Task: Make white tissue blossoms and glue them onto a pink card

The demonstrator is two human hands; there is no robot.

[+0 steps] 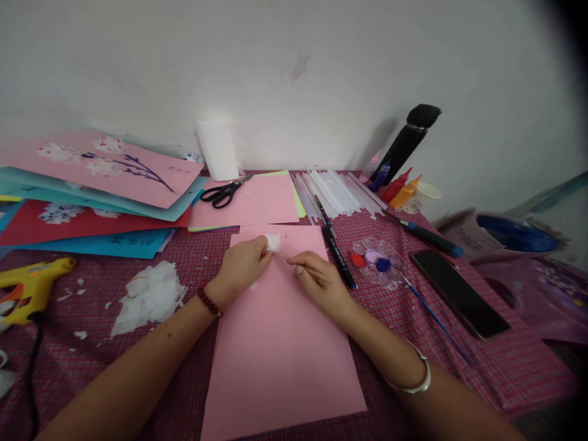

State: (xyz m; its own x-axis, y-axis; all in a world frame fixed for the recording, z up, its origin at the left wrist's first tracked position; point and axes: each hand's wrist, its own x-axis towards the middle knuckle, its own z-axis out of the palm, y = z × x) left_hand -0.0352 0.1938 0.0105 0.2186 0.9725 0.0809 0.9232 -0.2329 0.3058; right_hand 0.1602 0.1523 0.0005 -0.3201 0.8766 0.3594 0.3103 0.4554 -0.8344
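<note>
A large sheet of pink paper (287,349) lies in front of me, with both hands over its upper part. My left hand (245,264) is closed on a small piece of white tissue paper (272,241) that sticks out past the fingers. Between thumb and fingers, my right hand (321,285) pinches a thin stick (280,254), whose far end meets the tissue at my left fingers. That tip is too small to make out. To the left lies a pile of white tissue squares (151,297). A black marker (339,257) rests along the sheet's right edge.
At left are a yellow glue gun (34,288) and flower-painted cards (105,165). Black scissors (223,193) and glue sticks (333,190) lie behind. On the right sit a paint palette (374,260), a blue paintbrush (432,312), a phone (459,294) and paint bottles (399,187).
</note>
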